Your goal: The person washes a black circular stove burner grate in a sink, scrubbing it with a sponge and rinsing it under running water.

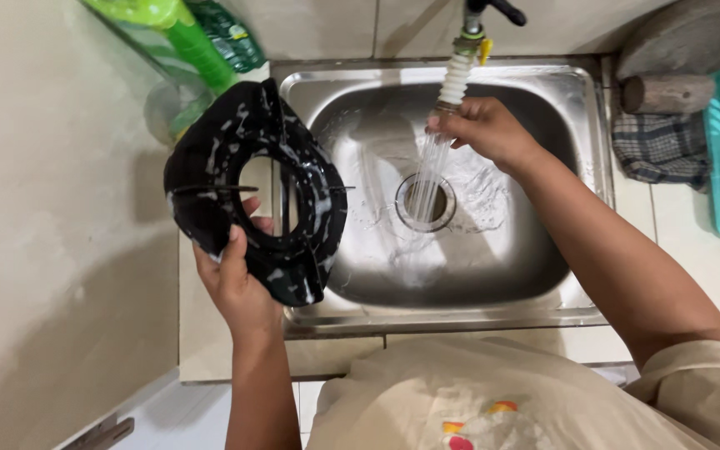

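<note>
While left hand (239, 279) grips a soapy black ring (256, 192), right hand (485, 129) pinches the tap hose (454, 81) beside green bottles (202, 37).

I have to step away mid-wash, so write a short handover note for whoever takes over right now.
Left hand: grips the black stove ring, soapy, held over the sink's left edge.
Right hand: fingers at the end of the tap hose; water runs down to the drain.
Done: ring is covered in suds.
Left: it has not been rinsed; suds are on it and it is outside the stream.
Green bottles stand behind the ring.
</note>
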